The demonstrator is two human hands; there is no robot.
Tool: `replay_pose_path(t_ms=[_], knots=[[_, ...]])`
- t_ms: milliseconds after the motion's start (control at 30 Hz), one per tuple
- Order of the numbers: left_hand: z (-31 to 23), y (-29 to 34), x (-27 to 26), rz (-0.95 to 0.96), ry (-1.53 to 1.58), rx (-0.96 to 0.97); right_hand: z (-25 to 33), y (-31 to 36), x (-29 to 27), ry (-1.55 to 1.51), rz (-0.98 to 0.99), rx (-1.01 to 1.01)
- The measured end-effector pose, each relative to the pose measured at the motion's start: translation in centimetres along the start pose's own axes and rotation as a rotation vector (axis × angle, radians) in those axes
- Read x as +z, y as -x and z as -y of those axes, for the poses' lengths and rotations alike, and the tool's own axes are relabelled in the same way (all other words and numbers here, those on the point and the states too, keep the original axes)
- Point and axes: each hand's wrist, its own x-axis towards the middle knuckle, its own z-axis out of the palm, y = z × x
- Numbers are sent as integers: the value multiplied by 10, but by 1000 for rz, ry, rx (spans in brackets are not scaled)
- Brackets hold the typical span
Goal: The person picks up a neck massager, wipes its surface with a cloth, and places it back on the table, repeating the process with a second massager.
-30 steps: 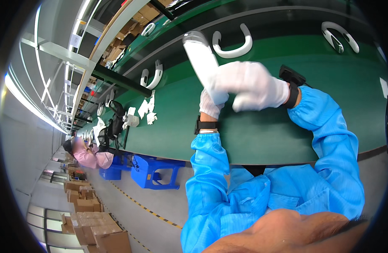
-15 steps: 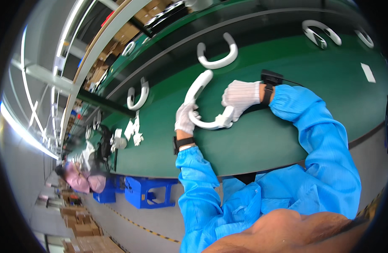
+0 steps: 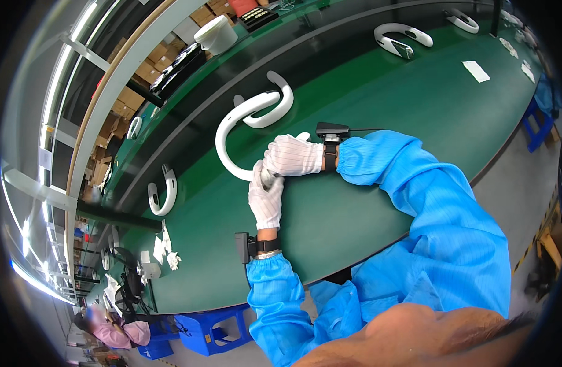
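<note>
A white U-shaped neckband is held over the green table, its long curved arm reaching out to the far left of my hands. My white-gloved left hand closes around its near part. Against it, my gloved right hand is closed on the same neckband from above, knuckles up. A white end piece pokes out beyond the right hand's knuckles. What the fingertips press on is hidden between the two hands. Just behind, another white neckband lies on the table, partly covered by the held one.
More neckbands lie along the bench, one at left and one at far right. A white paper lies at right; crumpled white scraps lie at left. A white bucket stands on the shelf. A person in pink sits at left.
My right hand has moved in to meet the left hand. The held neckband has turned, and its long arm now overlaps the one behind. The whole view has shifted too.
</note>
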Motion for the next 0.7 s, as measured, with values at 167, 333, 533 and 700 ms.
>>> replay_pose_path(t_ms=[167, 333, 533, 700], knots=[[-1, -6, -6, -30, 856, -313, -24, -2, -5, 292, -40, 119], [5, 1, -12, 199, 865, -438, -129, 12, -22, 241, 27, 672], [-23, 3, -10, 546, 680, -337, -221, 72, -28, 135, 245, 1230], [-31, 11, -16, 565, 480, -123, -241, 95, -17, 212, 332, 1272]])
